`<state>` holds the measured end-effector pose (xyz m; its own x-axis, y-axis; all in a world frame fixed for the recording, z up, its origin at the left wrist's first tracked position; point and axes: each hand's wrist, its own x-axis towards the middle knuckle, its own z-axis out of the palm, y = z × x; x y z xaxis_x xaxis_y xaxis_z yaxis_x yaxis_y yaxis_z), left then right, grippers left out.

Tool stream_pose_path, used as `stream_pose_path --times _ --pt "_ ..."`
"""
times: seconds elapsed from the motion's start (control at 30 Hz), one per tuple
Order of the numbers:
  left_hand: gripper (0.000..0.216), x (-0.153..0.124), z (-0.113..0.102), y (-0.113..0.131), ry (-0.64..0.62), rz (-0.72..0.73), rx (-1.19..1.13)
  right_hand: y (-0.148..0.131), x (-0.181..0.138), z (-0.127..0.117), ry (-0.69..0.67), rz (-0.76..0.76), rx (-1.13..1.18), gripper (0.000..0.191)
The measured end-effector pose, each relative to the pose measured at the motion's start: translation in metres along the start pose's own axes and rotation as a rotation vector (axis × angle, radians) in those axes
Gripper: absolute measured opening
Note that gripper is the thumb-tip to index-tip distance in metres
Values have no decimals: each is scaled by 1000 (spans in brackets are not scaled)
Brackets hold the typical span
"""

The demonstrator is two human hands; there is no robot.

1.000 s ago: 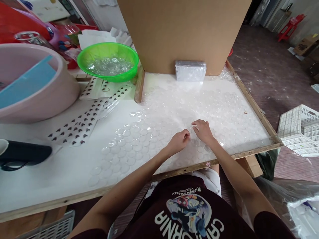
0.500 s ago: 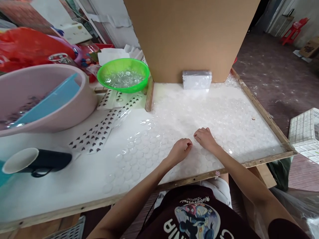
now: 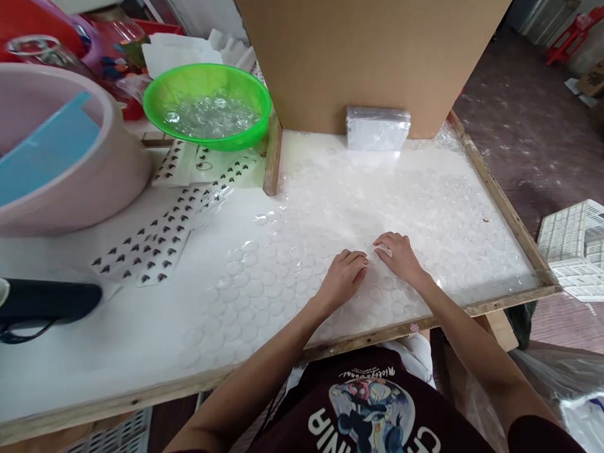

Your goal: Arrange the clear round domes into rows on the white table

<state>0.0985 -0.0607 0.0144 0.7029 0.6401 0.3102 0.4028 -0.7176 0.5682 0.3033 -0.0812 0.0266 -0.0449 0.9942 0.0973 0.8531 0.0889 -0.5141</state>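
My left hand [image 3: 344,277] is low over the white tabletop [image 3: 155,321], fingers bent, the thumb slightly apart from them. Just right of it, my right hand [image 3: 399,255] curves over the same surface, with a gap between thumb and fingers. The fingertips of both hands face each other, a small space apart. Many clear, round, flat discs [image 3: 255,289] lie spread in one layer under and around the hands. I see nothing gripped, though a clear disc at the fingertips is hard to make out.
A green bowl [image 3: 207,135] of clear pieces and a pink tub [image 3: 94,201] stand at left. Printed sheets [image 3: 160,236] and a dark mug [image 3: 51,301] lie nearby. A cardboard sheet [image 3: 368,56] stands behind a wrapped pack [image 3: 377,129]. Wooden strips [image 3: 500,207] edge the table.
The view has shifted, so the bowl, tub and mug sit further left and partly out of frame. The right hand's thumb and fingers have parted; the left fingers have straightened slightly.
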Motion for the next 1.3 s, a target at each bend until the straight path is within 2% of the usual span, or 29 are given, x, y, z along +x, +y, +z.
stream_pose_path --times 0.17,0.43,0.63,0.87,1.07,1.3 --pt "17 -1 -1 0 -36 -35 -34 -9 0 4 -56 -103 -103 15" --pt "17 -2 -9 -2 -55 -125 -90 -8 2 8 -97 -66 -110 16" --pt "17 -2 -15 -3 -39 -145 -132 -4 1 9 8 95 74 24" --pt "19 -2 -19 -3 -16 -158 -152 3 -2 3 121 194 110 22" --pt "17 -2 -17 -3 -10 -157 -143 3 -4 1 179 211 168 25" --pt "18 -5 -13 2 -31 -117 -114 5 -12 -16 298 240 180 24"
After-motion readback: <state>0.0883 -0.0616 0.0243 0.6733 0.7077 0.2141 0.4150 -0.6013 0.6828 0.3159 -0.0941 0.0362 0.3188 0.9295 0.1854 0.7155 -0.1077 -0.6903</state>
